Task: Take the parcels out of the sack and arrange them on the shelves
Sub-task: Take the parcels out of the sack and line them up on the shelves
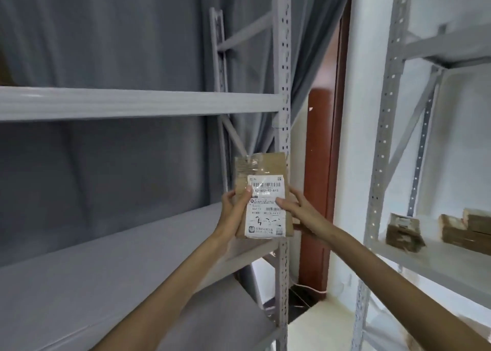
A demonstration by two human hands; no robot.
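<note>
The fingers of the left hand (235, 212) grasp the left edge of a flat brown cardboard parcel (261, 195), thumb on its white printed label (266, 207). The fingers of the right hand (295, 204) grasp its right edge. The parcel stands upright in the centre of the frame, at the right end of a smooth grey metal shelf (106, 257). A grey folded curtain (119, 32) hangs behind. At the right edge, brown taped parcels (405, 232) rest on a second grey shelf (438, 268) near a white wall (372, 58).
</note>
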